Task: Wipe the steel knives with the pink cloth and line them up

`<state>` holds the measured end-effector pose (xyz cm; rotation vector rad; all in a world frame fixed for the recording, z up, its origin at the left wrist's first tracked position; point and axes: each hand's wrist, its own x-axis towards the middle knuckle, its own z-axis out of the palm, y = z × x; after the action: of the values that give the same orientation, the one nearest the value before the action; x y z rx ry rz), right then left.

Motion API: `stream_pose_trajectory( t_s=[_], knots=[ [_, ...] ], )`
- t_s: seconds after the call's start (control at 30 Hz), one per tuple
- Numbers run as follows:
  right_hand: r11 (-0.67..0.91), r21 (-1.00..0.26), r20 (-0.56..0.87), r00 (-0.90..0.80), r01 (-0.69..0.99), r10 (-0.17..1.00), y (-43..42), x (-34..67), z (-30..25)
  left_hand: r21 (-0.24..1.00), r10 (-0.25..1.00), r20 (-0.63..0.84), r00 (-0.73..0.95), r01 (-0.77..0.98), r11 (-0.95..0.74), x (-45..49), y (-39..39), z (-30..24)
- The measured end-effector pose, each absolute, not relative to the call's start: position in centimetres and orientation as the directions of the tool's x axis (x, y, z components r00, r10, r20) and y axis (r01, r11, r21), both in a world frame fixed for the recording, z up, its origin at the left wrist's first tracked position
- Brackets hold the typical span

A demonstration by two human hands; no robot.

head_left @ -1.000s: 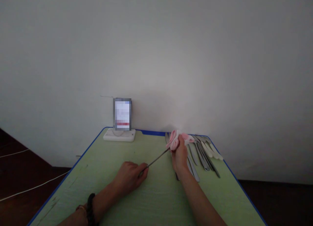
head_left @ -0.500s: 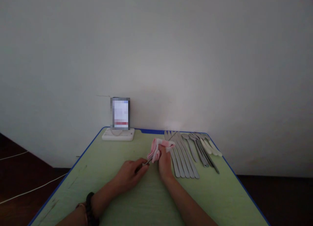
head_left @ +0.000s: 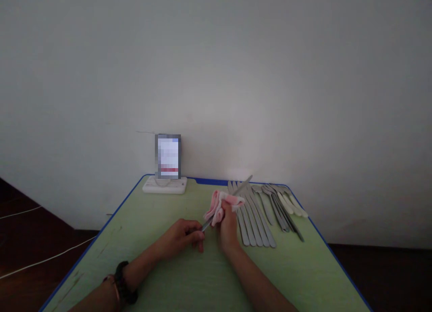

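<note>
A table knife (head_left: 243, 184) slants up and to the right, its tip showing beyond a pink-and-white cloth (head_left: 216, 203). My left hand (head_left: 185, 235) pinches the knife's near end between thumb and fingers. Closed round the cloth, my right hand (head_left: 228, 224) presses it about the middle of the knife, so that part is hidden. Just right of this hand several similar knives (head_left: 255, 226) lie side by side on the green table (head_left: 162, 285), handles toward me. A dark bracelet circles my left wrist.
Right of the knives lie a spoon (head_left: 265, 206), a bunch of metal cutlery (head_left: 281, 215) and several pieces with white handles (head_left: 293, 205). At the back left a phone with a blurred screen (head_left: 168, 155) stands on a white power strip (head_left: 165, 185). A grey wall borders the table's far edge.
The knife has slid up and right through the cloth, so more of its tip shows. My left hand has turned slightly, its thumb now on top. The right hand stays nearly in place.
</note>
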<state>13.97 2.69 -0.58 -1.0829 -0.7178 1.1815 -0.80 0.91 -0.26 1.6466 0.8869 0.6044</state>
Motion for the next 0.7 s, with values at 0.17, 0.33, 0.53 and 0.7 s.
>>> stream_pose_trajectory(
  t_s=[0.17,0.33,0.53,0.7],
  knots=[
    [-0.105,-0.982,-0.14,0.23,-0.156,0.963,0.8,12.3,-1.3,0.988,0.832,-0.124,0.54,0.141,0.055,-0.6,1.2,-0.5],
    [-0.009,-0.987,-0.029,0.121,-0.158,0.992,0.6,12.1,-0.7,0.983,0.869,-0.181,0.461,0.058,0.174,-0.7,1.5,-1.0],
    [-0.047,-0.98,-0.044,-0.019,-0.192,0.999,0.2,11.8,-0.3,0.939,0.813,-0.203,0.545,-0.128,0.32,-0.6,1.1,-1.2],
    [0.072,-0.982,0.046,0.146,-0.174,0.988,0.7,12.4,0.3,0.908,0.832,-0.19,0.521,-0.23,0.351,0.0,0.7,-1.1]
  ],
)
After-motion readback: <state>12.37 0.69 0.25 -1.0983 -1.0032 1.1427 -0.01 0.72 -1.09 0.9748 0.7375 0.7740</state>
